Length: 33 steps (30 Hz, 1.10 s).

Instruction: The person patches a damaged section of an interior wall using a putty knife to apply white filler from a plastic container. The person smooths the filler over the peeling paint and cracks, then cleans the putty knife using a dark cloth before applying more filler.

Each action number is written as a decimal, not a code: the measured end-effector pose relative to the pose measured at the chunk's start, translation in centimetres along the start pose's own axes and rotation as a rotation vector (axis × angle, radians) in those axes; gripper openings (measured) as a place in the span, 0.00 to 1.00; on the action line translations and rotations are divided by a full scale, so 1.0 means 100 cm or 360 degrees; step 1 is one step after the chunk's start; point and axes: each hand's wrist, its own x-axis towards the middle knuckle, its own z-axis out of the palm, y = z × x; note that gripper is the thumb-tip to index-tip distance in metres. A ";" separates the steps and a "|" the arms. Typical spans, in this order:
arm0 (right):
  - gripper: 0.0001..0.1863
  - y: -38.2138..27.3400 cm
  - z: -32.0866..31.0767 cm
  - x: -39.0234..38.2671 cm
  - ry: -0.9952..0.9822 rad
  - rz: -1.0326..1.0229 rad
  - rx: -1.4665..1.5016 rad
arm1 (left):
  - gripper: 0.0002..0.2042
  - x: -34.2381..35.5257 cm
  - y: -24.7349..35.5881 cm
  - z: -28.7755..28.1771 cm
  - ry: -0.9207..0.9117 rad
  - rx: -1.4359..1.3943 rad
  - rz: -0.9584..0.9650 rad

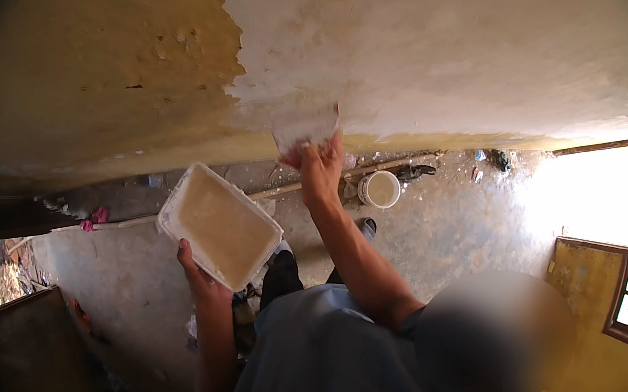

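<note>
Grey shirt (299, 362) nearest. Left hand (207, 285): fingers closed on tub (180, 192) edge. Right hand (318, 167): fingers clamp spreader (304, 125) at wall (421, 39). Loosened left grip could spill paste (224, 226).

From where I stand, I can't read any words, numbers or signs. I can make out none on the tub (167, 221) left of the middle, on the flat blade (305, 125) near the middle, on the big wall (469, 32) across the top, or on the white bucket (386, 205) just right of the middle. A little scrap (476, 174) farther right is too small to tell if it has print.
</note>
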 end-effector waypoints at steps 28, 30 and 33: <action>0.05 0.038 -0.070 0.119 0.0369 0.0443 0.0036 | 0.33 -0.001 -0.004 0.009 0.0010 -0.0043 -0.0006; 0.05 -0.027 -0.009 0.103 0.0353 0.0286 0.0131 | 0.33 0.001 -0.005 0.006 0.0007 -0.0056 -0.0004; 0.05 -0.071 0.023 0.022 -0.0060 0.0213 0.0069 | 0.33 -0.004 -0.005 0.003 0.0026 -0.0025 -0.0031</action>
